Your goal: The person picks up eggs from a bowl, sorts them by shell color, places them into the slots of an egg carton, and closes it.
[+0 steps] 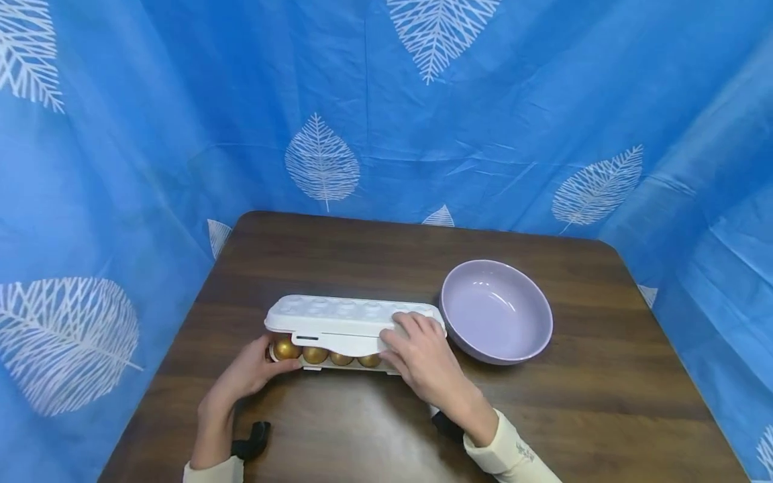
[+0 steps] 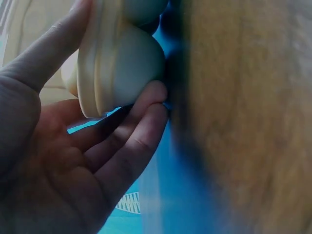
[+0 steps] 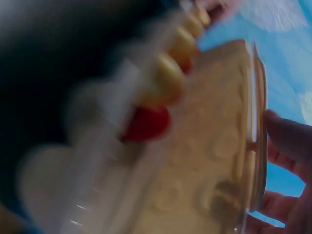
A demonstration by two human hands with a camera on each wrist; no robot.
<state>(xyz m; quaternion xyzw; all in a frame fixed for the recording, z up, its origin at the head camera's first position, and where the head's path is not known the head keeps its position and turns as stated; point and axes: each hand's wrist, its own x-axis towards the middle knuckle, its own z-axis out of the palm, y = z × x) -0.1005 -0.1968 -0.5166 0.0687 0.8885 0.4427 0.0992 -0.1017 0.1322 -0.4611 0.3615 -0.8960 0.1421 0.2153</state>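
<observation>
A white plastic egg box [image 1: 356,316] sits on the table with its lid partly raised. Along its front, several gold eggs [image 1: 315,355] show under the lid, and the right wrist view also reveals a red egg [image 3: 147,124]. My left hand [image 1: 247,369] holds the left end of the base, thumb at the front; in the left wrist view its fingers reach beneath the rounded egg cups [image 2: 139,66]. With my right hand [image 1: 425,352] I grip the lid [image 3: 204,146] near its right end, thumb on one side of the edge and fingers on the other.
A lilac bowl [image 1: 498,312] stands just right of the egg box, close to its right end. The brown wooden table [image 1: 604,402] has rounded far corners. Behind and beside it hangs a blue curtain [image 1: 423,147] with white leaf prints.
</observation>
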